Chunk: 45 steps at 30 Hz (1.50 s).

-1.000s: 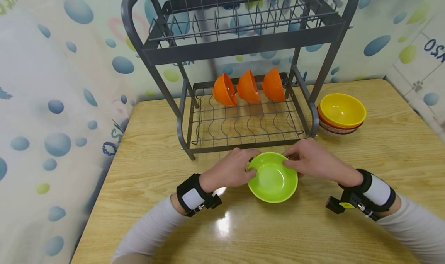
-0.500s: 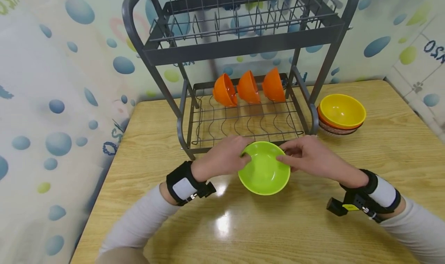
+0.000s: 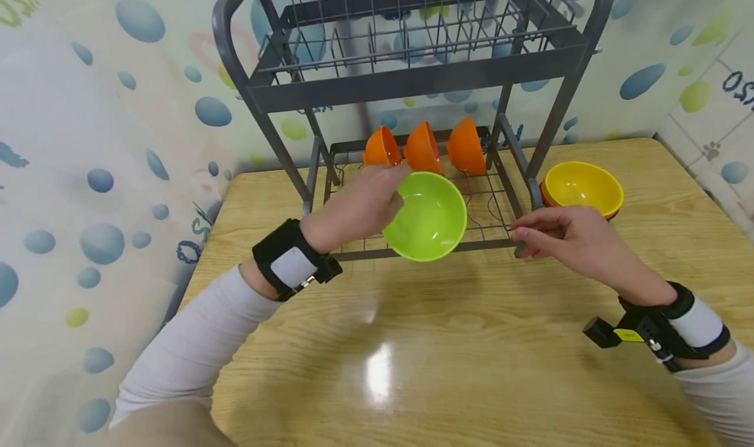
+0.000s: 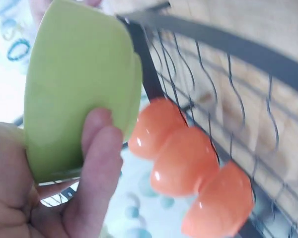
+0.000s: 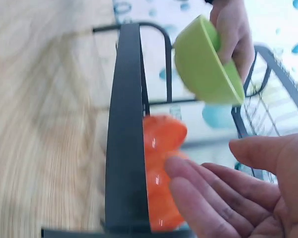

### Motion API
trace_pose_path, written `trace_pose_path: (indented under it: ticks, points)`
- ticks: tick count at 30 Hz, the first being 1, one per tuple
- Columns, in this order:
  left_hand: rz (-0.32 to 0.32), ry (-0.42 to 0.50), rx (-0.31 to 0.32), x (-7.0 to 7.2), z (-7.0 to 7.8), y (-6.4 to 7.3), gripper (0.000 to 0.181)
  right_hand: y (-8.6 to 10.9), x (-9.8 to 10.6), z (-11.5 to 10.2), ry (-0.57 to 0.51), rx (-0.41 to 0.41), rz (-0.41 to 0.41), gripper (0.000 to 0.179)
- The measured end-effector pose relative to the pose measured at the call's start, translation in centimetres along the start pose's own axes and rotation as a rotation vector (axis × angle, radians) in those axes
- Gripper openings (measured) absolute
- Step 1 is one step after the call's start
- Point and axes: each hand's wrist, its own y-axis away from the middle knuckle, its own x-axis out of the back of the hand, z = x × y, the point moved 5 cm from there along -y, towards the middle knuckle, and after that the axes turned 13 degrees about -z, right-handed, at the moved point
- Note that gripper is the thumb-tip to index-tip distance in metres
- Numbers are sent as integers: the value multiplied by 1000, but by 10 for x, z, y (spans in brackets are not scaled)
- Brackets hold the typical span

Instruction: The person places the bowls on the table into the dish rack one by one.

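Note:
My left hand point(image 3: 362, 201) grips a lime-green bowl point(image 3: 428, 219) by its left rim. In the head view the bowl is held in front of the rack's lower tier, its inside facing me. The left wrist view shows fingers point(image 4: 100, 168) against the outer wall of the green bowl point(image 4: 79, 84). My right hand point(image 3: 574, 244) holds nothing and hovers by the front right corner of the dish rack point(image 3: 424, 77). In the right wrist view its fingers point(image 5: 203, 198) are loosely bent, apart from the green bowl. Three orange bowls point(image 3: 422, 149) stand tilted in a row on the lower tier.
A stack of bowls with a yellow bowl point(image 3: 583, 188) on top stands right of the rack on the wooden table point(image 3: 448, 362). Above the lower tier runs the upper wire tier point(image 3: 412, 38). A patterned wall point(image 3: 100, 172) lies behind and to the left.
The green bowl has been lifted from near the table toward the lower tier, tilting toward me. My right hand has let go of it and moved right; my left hand keeps hold.

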Motion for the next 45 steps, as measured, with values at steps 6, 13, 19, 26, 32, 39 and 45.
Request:
trace_pose_path:
  ticks: [6, 13, 19, 26, 32, 39, 45]
  points:
    - [38, -77, 101, 27, -15, -6, 35, 2, 20, 26, -23, -63, 136, 33]
    - [99, -388, 236, 52, -30, -13, 31, -1, 28, 46, -43, -136, 193, 41]
    - [135, -474, 386, 65, -50, -21, 35, -4, 27, 53, -108, -148, 124, 53]
    - [141, -439, 522, 71, -73, -33, 36, -3, 28, 53, -143, -158, 55, 51]
    - [233, -459, 590, 74, -88, -38, 38, -5, 28, 52, -139, -163, 35, 52]
    - [128, -533, 693, 64, -104, -45, 41, -8, 27, 50, -126, -157, 18, 53]
    - [94, -545, 724, 53, -107, -56, 41, -10, 27, 50, -118, -151, 16, 52]
